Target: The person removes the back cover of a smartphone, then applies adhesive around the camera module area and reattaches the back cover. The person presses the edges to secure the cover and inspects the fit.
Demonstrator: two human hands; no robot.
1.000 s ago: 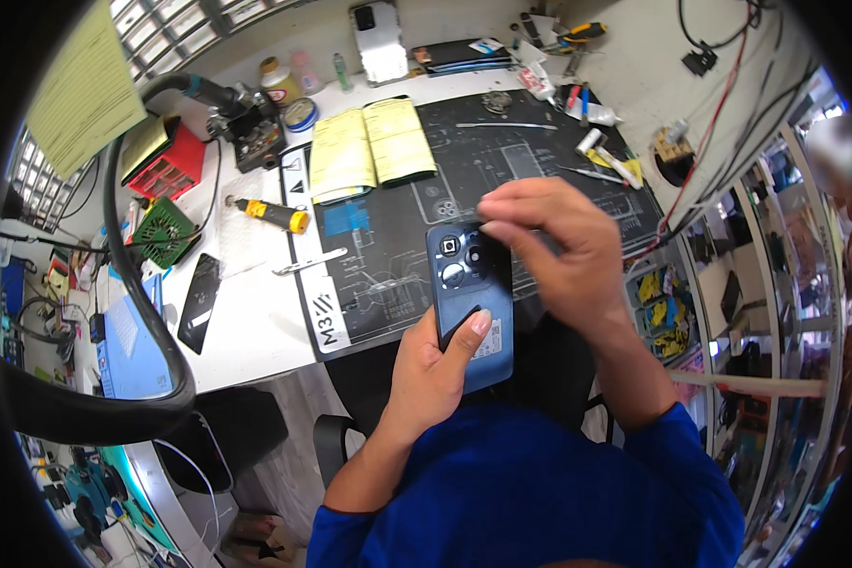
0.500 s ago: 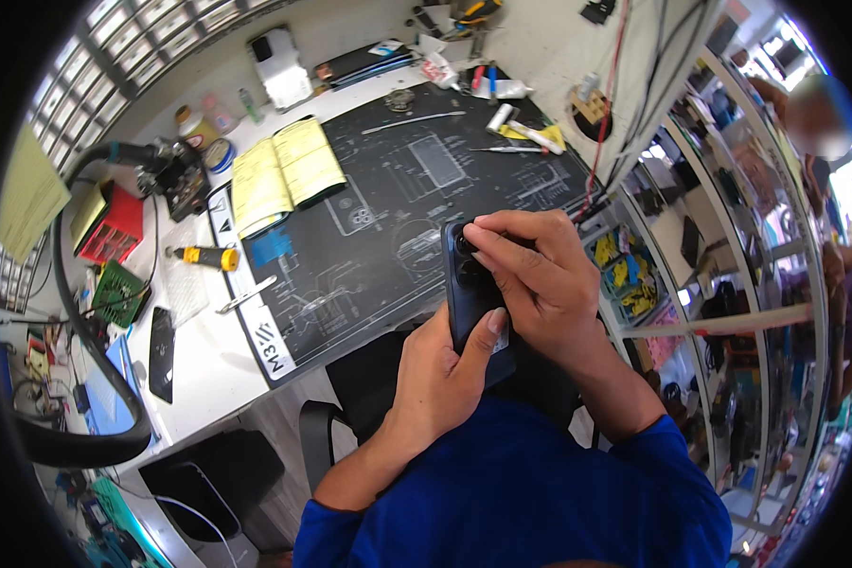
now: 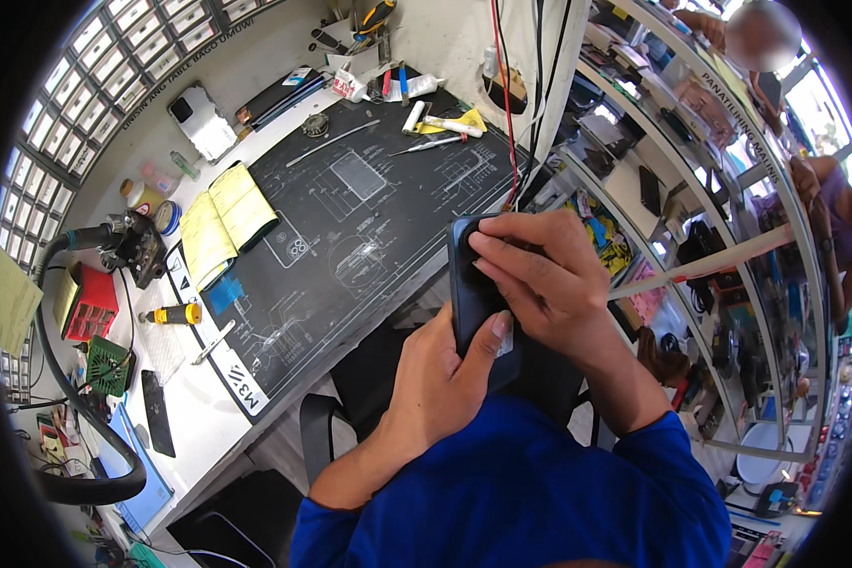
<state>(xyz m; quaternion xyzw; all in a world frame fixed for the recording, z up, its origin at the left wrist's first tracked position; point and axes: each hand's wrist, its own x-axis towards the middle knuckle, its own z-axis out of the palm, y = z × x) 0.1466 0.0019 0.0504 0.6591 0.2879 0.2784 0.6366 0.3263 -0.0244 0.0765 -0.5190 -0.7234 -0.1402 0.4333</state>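
One left hand grips the phone to steady it; the right hand bunches at its top, perhaps pinching something.

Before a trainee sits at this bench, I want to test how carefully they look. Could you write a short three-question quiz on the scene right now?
1. Multiple choice: what is the left hand holding?
A) a screwdriver
B) a phone
C) a roll of tape

2. True or false: the red box stands on the dark mat.

3. Short answer: where are the fingertips of the right hand?

Key:
1. B.
2. False; the red box stands on the white tabletop, to the left of the dark mat.
3. At the end of the phone farther from the person's body.
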